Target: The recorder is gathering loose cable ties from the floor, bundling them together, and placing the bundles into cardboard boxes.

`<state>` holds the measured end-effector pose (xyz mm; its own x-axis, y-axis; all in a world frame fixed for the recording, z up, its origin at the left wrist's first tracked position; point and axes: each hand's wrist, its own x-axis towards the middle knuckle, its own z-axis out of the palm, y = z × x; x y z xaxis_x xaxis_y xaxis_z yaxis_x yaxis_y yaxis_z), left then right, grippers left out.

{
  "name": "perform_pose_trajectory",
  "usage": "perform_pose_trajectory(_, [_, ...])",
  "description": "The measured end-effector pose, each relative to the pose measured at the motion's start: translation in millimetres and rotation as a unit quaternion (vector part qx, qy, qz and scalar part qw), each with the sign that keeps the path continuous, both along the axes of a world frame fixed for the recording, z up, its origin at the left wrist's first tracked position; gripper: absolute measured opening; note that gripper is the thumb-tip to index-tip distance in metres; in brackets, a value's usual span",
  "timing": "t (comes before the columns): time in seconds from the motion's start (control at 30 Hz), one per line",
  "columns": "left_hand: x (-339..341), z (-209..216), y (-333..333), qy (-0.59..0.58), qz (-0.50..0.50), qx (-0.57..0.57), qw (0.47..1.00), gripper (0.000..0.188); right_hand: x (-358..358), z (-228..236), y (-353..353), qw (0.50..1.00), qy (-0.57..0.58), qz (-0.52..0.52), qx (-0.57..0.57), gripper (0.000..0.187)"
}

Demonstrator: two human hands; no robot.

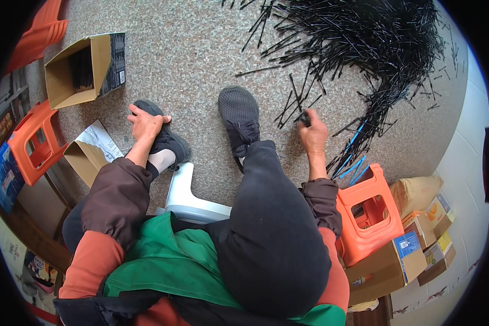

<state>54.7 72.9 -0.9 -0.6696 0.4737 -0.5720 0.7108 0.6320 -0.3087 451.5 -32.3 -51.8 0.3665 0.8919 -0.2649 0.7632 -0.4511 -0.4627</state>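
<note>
My left hand (146, 125) lies over my left black shoe (168, 142), its fingers spread and nothing in them. My right hand (314, 135) is low over the speckled floor, fingers curled in around something black. It looks like the bunched ends of thin black sticks, though the fingers partly cover it. Several loose black sticks (293, 103) lie on the floor just beyond that hand. Far right, a large heap of the same thin black sticks (375, 38) spreads out, with a strand trailing down past my right hand. A few blue strips (354, 168) lie at its near end.
An open cardboard box (104, 65) holding dark sticks lies at far left, with another open carton (87, 163) nearer. Orange stools stand at left (22, 136) and right (380, 233). Cartons (388, 269) line the right wall. A white stool (187, 198) is under me.
</note>
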Motion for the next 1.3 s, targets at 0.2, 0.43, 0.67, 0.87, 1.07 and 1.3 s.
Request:
perform_pose_trajectory(0.2, [-3,-1,0,0.002,0.002,0.001,1.000,0.116,1,4,-16,0.979,-0.063,0.156,-0.112,0.025])
perform_pose_trajectory(0.43, [-1,2,0,-0.006,0.006,0.004,1.000,0.117,-21,9,6,0.998,-0.018,0.010,-0.064,0.020])
perform_pose_trajectory(0.67, [-2,-2,0,-0.005,0.008,0.001,1.000,0.117,-35,-9,34,0.988,-0.006,-0.131,-0.084,0.027])
perform_pose_trajectory(0.87, [-6,-2,0,-0.003,0.015,-0.001,1.000,0.116,-10,-4,18,0.970,0.137,-0.195,-0.056,0.022])
perform_pose_trajectory(1.07, [-3,-2,0,-0.007,0.012,0.004,1.000,0.115,-12,0,-10,0.957,-0.067,0.282,-0.028,0.059])
perform_pose_trajectory(1.3, [-3,0,1,-0.010,0.023,0.000,1.000,0.114,-21,0,-6,0.923,-0.091,0.374,0.013,0.066])
